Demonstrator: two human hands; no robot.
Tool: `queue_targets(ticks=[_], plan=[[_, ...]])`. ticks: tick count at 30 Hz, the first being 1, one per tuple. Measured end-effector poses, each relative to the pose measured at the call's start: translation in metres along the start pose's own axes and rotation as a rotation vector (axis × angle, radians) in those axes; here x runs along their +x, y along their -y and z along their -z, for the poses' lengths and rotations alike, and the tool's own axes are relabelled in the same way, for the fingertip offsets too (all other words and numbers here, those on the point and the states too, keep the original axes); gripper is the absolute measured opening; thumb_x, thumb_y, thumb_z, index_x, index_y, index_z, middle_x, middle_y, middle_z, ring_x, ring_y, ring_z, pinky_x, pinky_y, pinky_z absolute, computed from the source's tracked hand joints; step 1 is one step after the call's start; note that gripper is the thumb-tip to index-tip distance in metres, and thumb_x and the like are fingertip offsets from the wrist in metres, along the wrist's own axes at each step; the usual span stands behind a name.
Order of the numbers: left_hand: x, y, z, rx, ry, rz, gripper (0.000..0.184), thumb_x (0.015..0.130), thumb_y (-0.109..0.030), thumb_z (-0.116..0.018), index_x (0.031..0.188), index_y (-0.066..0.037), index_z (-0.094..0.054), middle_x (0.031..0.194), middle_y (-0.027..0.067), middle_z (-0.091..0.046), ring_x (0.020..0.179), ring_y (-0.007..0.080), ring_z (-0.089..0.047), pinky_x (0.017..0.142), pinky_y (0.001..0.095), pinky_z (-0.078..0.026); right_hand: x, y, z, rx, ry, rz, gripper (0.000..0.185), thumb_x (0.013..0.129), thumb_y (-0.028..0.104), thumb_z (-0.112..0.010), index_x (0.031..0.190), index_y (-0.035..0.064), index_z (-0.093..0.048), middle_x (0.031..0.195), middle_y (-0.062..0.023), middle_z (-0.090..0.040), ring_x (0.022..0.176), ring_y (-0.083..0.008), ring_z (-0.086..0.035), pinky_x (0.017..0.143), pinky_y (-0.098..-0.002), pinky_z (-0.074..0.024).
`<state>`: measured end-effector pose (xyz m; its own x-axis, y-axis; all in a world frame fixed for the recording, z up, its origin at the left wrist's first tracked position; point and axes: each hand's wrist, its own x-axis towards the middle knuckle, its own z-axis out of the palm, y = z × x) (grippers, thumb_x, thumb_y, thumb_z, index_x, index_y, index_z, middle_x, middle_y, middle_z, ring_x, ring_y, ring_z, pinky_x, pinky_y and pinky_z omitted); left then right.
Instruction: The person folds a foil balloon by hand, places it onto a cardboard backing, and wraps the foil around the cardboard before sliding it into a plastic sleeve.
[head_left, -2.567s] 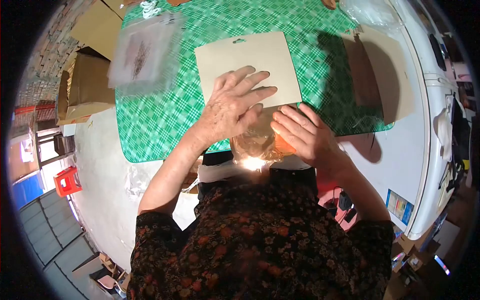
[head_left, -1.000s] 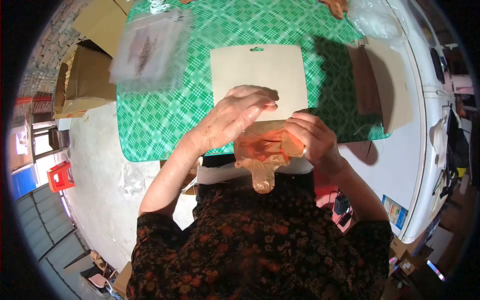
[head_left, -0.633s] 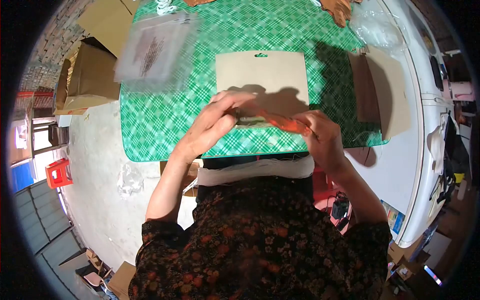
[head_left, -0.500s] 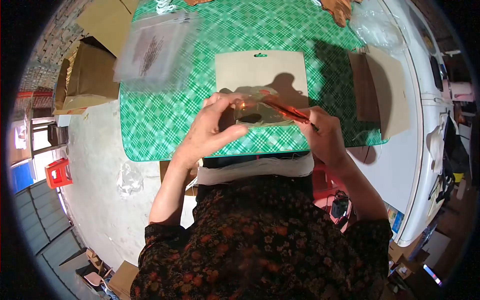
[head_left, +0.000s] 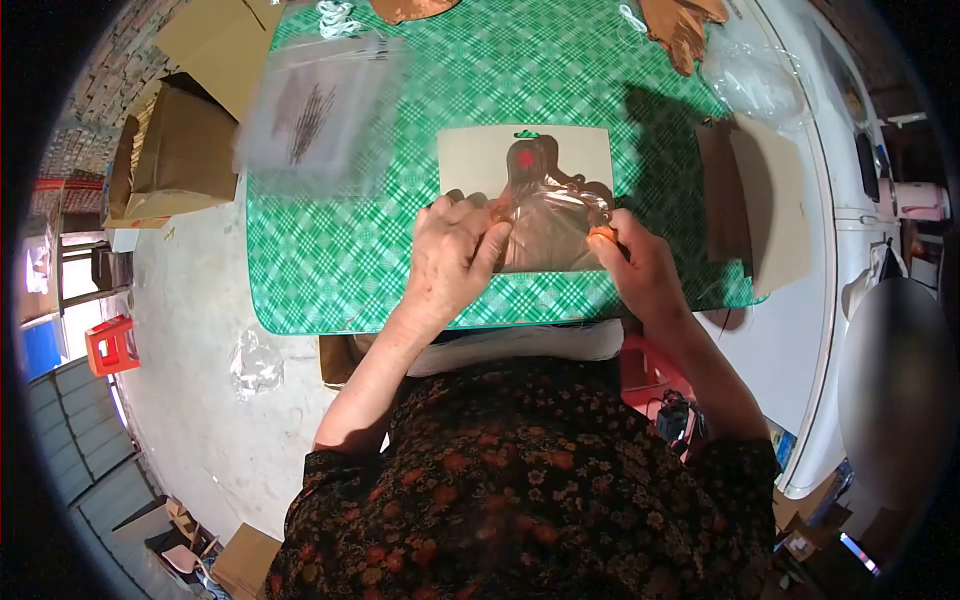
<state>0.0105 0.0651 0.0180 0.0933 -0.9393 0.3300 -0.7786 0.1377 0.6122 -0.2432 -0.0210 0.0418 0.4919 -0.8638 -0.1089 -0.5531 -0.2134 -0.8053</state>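
Note:
A shiny copper-coloured foil piece [head_left: 548,236] with a rounded lobe at its far end lies over a beige card [head_left: 470,150] that has a hanging slot. My left hand [head_left: 452,250] pinches the foil's left edge between thumb and fingers. At the opposite edge, my right hand [head_left: 638,262] grips the foil, with a bit of orange showing by the thumb. The card rests on the green checked tablecloth [head_left: 330,260], its lower part hidden under the foil and hands.
Clear plastic sleeves [head_left: 315,110] lie at the table's left. White string [head_left: 338,20], brown foil pieces [head_left: 682,30] and a clear bag [head_left: 755,85] are along the far side. Beige cards [head_left: 780,210] lie right. An open cardboard box [head_left: 185,155] stands left.
The foil, earlier held edge-on and folded above the card, is now spread flat over it with its lobe pointing away. My left hand has closed on its left edge.

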Motion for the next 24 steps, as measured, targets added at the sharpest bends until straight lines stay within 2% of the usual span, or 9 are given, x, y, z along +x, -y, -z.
queue_targets(ticks=[4,10,12,15,16,18,20,21,24], plan=[[0.001,-0.001,-0.008,0.047,-0.090,-0.054,0.015,0.095,-0.016,-0.076,0.097,-0.002,-0.073,0.088,0.0118,-0.065,0.089,0.0332,-0.059,0.084,0.0464,-0.045,0.001,0.002,0.000,0.040,-0.053,0.013,0.021,0.103,0.017,-0.068,0.113,0.0019,-0.058,0.084,-0.0197,-0.068,0.072,-0.0342,-0.069,0.069,-0.0416,-0.0537],[0.002,-0.004,-0.009,0.101,-0.054,-0.005,0.017,0.095,-0.017,-0.077,0.100,-0.002,-0.071,0.089,0.0138,-0.066,0.093,0.0345,-0.060,0.086,0.0475,-0.046,0.003,-0.008,-0.010,-0.013,-0.118,0.078,0.020,0.103,0.018,-0.069,0.113,0.0040,-0.060,0.089,-0.0202,-0.072,0.079,-0.0377,-0.074,0.071,-0.0436,-0.0560],[0.000,-0.004,-0.010,0.004,-0.061,0.120,0.020,0.094,-0.015,-0.077,0.107,-0.002,-0.069,0.095,0.0152,-0.067,0.097,0.0355,-0.061,0.089,0.0482,-0.047,0.004,-0.007,-0.010,-0.055,-0.122,0.079,0.020,0.103,0.018,-0.069,0.113,0.0043,-0.060,0.090,-0.0207,-0.073,0.081,-0.0388,-0.074,0.071,-0.0445,-0.0562],[0.003,-0.008,0.001,-0.118,-0.262,0.119,0.030,0.094,-0.011,-0.076,0.121,-0.003,-0.064,0.110,0.0179,-0.067,0.104,0.0378,-0.062,0.095,0.0495,-0.049,0.007,-0.013,-0.013,-0.058,-0.153,0.147,0.016,0.101,0.005,-0.070,0.114,0.0020,-0.061,0.080,-0.0126,-0.069,0.070,-0.0164,-0.067,0.067,-0.0331,-0.0545],[0.000,-0.003,0.005,0.021,-0.305,-0.015,0.038,0.094,-0.011,-0.076,0.128,-0.003,-0.061,0.123,0.0181,-0.064,0.107,0.0387,-0.062,0.096,0.0489,-0.050,0.007,-0.012,-0.012,-0.051,-0.140,0.120,0.016,0.101,0.009,-0.070,0.113,0.0029,-0.061,0.083,-0.0154,-0.070,0.073,-0.0242,-0.069,0.069,-0.0372,-0.0551],[-0.004,-0.012,0.009,-0.021,-0.219,-0.168,0.039,0.094,-0.012,-0.075,0.129,-0.002,-0.061,0.128,0.0190,-0.064,0.113,0.0395,-0.061,0.099,0.0496,-0.049,0.007,-0.007,-0.011,-0.035,-0.108,0.066,0.018,0.102,0.017,-0.069,0.112,0.0049,-0.060,0.090,-0.0209,-0.072,0.081,-0.0397,-0.074,0.072,-0.0455,-0.0562],[-0.011,-0.025,0.007,-0.054,-0.062,-0.261,0.043,0.095,-0.016,-0.075,0.133,-0.002,-0.062,0.138,0.0200,-0.062,0.128,0.0403,-0.059,0.107,0.0504,-0.048,0.008,-0.009,-0.012,-0.021,-0.104,0.056,0.018,0.102,0.016,-0.069,0.112,0.0045,-0.060,0.090,-0.0211,-0.072,0.082,-0.0404,-0.074,0.072,-0.0459,-0.0562],[-0.016,-0.031,0.002,-0.044,0.035,-0.271,0.057,0.096,-0.027,-0.076,0.145,-0.004,-0.059,0.152,0.0219,-0.056,0.145,0.0413,-0.050,0.120,0.0511,-0.041,0.008,-0.010,-0.013,-0.015,-0.106,0.048,0.018,0.102,0.016,-0.069,0.112,0.0043,-0.059,0.090,-0.0212,-0.072,0.082,-0.0407,-0.074,0.072,-0.0461,-0.0562],[-0.023,-0.040,-0.011,0.137,0.290,-0.273,0.074,0.098,-0.050,-0.068,0.161,-0.015,-0.049,0.170,0.0217,-0.036,0.160,0.0408,-0.030,0.131,0.0553,-0.025,0.007,-0.008,-0.011,-0.035,-0.127,0.122,0.018,0.102,0.015,-0.069,0.112,0.0038,-0.059,0.090,-0.0214,-0.072,0.084,-0.0416,-0.074,0.071,-0.0463,-0.0562]])
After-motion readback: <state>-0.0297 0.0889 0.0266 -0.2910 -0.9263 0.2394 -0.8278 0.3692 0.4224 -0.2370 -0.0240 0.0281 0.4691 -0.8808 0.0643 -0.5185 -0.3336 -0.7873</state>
